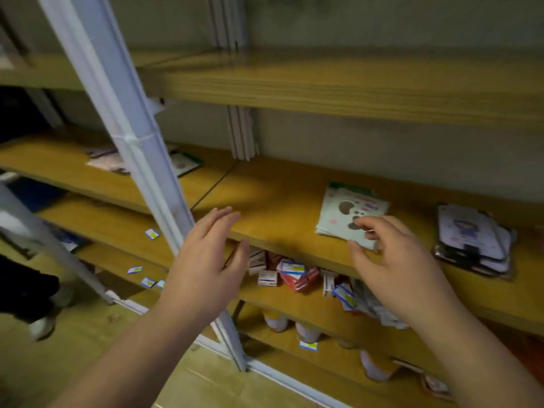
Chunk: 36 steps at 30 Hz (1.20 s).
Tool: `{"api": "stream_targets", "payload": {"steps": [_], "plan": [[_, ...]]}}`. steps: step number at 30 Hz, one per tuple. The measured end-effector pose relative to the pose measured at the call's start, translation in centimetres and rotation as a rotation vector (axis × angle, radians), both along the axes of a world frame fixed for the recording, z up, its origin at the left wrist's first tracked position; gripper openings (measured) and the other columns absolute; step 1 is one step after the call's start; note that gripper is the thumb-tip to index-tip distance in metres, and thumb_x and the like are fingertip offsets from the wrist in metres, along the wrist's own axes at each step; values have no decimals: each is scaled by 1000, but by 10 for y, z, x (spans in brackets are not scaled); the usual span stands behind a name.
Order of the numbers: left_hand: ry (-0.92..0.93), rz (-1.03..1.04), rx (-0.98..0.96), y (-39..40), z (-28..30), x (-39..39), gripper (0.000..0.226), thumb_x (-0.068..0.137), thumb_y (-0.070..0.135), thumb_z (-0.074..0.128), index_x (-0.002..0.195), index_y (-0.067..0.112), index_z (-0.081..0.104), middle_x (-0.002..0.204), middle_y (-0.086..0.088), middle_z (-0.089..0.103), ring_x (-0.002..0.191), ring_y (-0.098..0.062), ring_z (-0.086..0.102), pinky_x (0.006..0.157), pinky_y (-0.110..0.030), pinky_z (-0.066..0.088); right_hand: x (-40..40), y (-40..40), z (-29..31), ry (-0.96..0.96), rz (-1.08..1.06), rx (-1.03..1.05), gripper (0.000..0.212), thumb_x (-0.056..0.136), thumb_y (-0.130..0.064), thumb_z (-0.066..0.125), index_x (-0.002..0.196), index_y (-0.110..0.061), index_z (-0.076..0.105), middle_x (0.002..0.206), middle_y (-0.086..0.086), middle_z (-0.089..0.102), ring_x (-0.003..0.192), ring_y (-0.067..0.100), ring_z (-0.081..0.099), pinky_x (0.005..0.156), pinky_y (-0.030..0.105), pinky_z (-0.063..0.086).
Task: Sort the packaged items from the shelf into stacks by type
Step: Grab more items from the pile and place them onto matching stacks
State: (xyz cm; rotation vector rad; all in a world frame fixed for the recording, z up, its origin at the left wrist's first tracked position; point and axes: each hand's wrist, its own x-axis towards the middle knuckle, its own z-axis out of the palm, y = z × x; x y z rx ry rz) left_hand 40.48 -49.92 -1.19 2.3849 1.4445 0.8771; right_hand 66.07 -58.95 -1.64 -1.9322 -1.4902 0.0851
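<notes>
A stack of pale green flat packets [347, 214] lies on the wooden shelf board [276, 207] at mid height. My right hand [391, 254] is at the stack's near corner, its fingers curled over the packets and its thumb under the near edge. My left hand [206, 257] hovers in front of the shelf edge with straight fingers and holds nothing. A stack of dark-edged lilac packets [474, 240] lies to the right on the same board.
A white metal upright [138, 148] crosses in front at the left. More flat packets [185, 163] lie on the board behind it. The lower shelf holds several small red and white boxes [291, 272]. White bottles [306, 331] stand lower down.
</notes>
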Motion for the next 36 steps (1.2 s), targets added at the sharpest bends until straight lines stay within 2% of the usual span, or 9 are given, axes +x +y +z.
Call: {"api": "stream_targets", "payload": {"steps": [5, 8, 11, 15, 20, 24, 27, 30, 36], "plan": [[-16, 10, -10, 23, -3, -92, 56, 97, 47, 47, 149, 27, 44, 155, 14, 39, 145, 0, 23, 113, -22, 23, -94, 31, -2, -43, 21, -25, 43, 91, -49, 54, 133, -36, 52, 119, -21, 48, 108, 5, 53, 78, 22, 42], [-19, 23, -13, 38, -3, -144, 55, 97, 46, 47, 148, 27, 44, 155, 14, 39, 144, 3, 20, 116, -33, 33, -146, 49, -1, -42, 50, -21, 41, 92, -48, 55, 131, -37, 52, 116, -23, 46, 102, 4, 54, 73, 18, 42], [-50, 62, -31, 51, 2, -191, 60, 92, 51, 44, 147, 26, 46, 154, 13, 42, 146, -1, 23, 116, -36, 33, -194, 67, 5, -36, 101, -48, 40, 93, -47, 55, 131, -35, 54, 121, -22, 48, 111, 4, 51, 84, 24, 46], [-79, 128, -38, 71, 0, -245, 59, 93, 51, 45, 148, 29, 43, 153, 16, 40, 143, 3, 23, 112, -27, 24, -254, 103, 17, -38, 210, -61, 41, 94, -48, 55, 134, -39, 50, 123, -27, 46, 111, -3, 48, 92, 26, 49], [-107, 200, -75, 92, -10, -289, 59, 93, 50, 47, 148, 29, 43, 153, 15, 40, 144, 2, 22, 111, -24, 21, -309, 147, 21, -5, 359, -61, 39, 93, -45, 57, 131, -37, 55, 124, -25, 51, 115, -7, 45, 98, 20, 41], [-102, 258, -91, 124, -17, -313, 62, 92, 56, 43, 149, 34, 39, 155, 18, 37, 139, 10, 16, 109, -24, 20, -342, 192, 14, -17, 425, -44, 42, 92, -48, 55, 132, -37, 54, 125, -25, 50, 115, -8, 44, 97, 18, 38], [-75, 272, -83, 155, -15, -322, 64, 91, 57, 43, 149, 32, 40, 156, 16, 38, 144, 3, 20, 112, -25, 21, -358, 231, 7, -48, 435, -24, 42, 92, -51, 53, 133, -41, 51, 127, -27, 48, 113, -9, 41, 92, 18, 39], [-44, 297, -82, 189, -10, -329, 65, 89, 60, 41, 150, 36, 37, 156, 19, 35, 141, 7, 16, 112, -25, 20, -367, 270, 4, -67, 421, -7, 43, 93, -54, 51, 134, -42, 48, 128, -26, 47, 106, -13, 33, 85, 17, 35], [-23, 292, -48, 255, -3, -338, 61, 92, 61, 41, 149, 42, 33, 144, 29, 33, 129, 14, 16, 106, -24, 24, -374, 334, 9, -71, 378, -34, 43, 94, -50, 52, 134, -38, 49, 132, -18, 49, 113, -2, 41, 88, 21, 40]]}}
